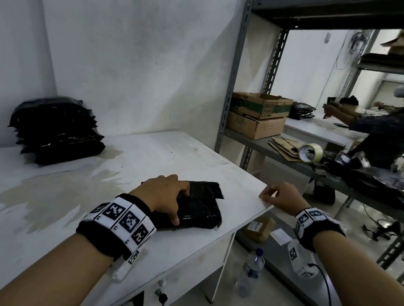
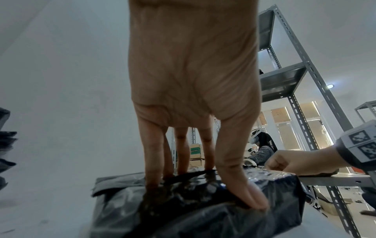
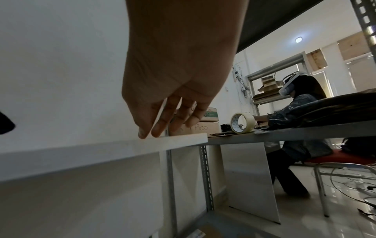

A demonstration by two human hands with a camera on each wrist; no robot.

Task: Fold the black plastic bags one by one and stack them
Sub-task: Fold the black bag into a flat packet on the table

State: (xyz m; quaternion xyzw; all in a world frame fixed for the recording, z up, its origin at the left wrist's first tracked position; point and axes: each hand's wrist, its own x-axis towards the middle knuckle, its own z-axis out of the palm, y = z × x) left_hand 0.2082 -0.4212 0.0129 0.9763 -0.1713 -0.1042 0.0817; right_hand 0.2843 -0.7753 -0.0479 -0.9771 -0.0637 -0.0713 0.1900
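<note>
A folded black plastic bag [image 1: 205, 210] [image 2: 203, 217] lies near the right front of the white table [image 1: 146, 152]. My left hand [image 1: 178, 204] [image 2: 203, 185] presses on it from above. Its fingers stand straight down into a crease, and the thumb rests on the near edge. My right hand [image 1: 270, 195] [image 3: 154, 130] holds nothing. Its thumb and fingertips touch the table's right edge [image 3: 101, 149], apart from the bag. A stack of folded black bags [image 1: 56, 130] [image 2: 6, 145] stands at the back left against the wall.
A grey metal rack on the right holds cardboard boxes [image 1: 257, 116], a tape roll [image 1: 309, 153] and loose black bags [image 1: 386, 189]. Another person [image 1: 392, 133] works behind it. A water bottle [image 1: 249, 270] stands on the floor beside the table. A damp stain marks the tabletop.
</note>
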